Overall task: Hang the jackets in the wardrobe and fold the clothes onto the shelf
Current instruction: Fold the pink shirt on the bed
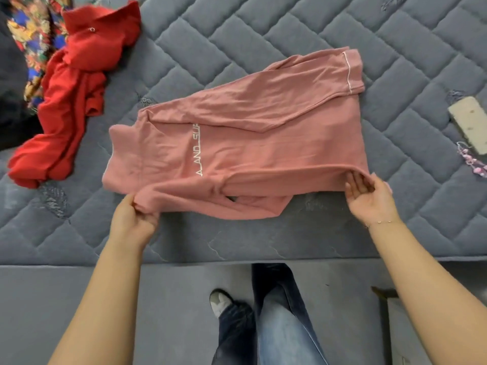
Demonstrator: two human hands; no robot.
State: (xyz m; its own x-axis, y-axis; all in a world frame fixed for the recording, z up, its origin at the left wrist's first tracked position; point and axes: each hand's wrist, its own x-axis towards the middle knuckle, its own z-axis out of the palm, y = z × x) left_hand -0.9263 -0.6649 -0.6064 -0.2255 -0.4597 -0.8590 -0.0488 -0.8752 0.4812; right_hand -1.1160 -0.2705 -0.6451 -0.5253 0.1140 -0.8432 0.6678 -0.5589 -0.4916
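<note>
A pink top (253,143) with white lettering lies half folded on the grey quilted mattress (263,27), one sleeve laid across its upper part. My left hand (134,219) pinches the near left edge of the pink top. At the near right corner, my right hand (369,198) holds the lifted edge, fingers curled under the cloth and palm facing up. A red garment (76,83) lies crumpled at the upper left, apart from the pink top.
A flowered multicoloured cloth (31,30) and something black sit at the far left edge. A beige flat object (469,122) and a pink beaded string (474,164) lie at the right. My legs and a shoe stand below the mattress edge; a cardboard box (400,327) is lower right.
</note>
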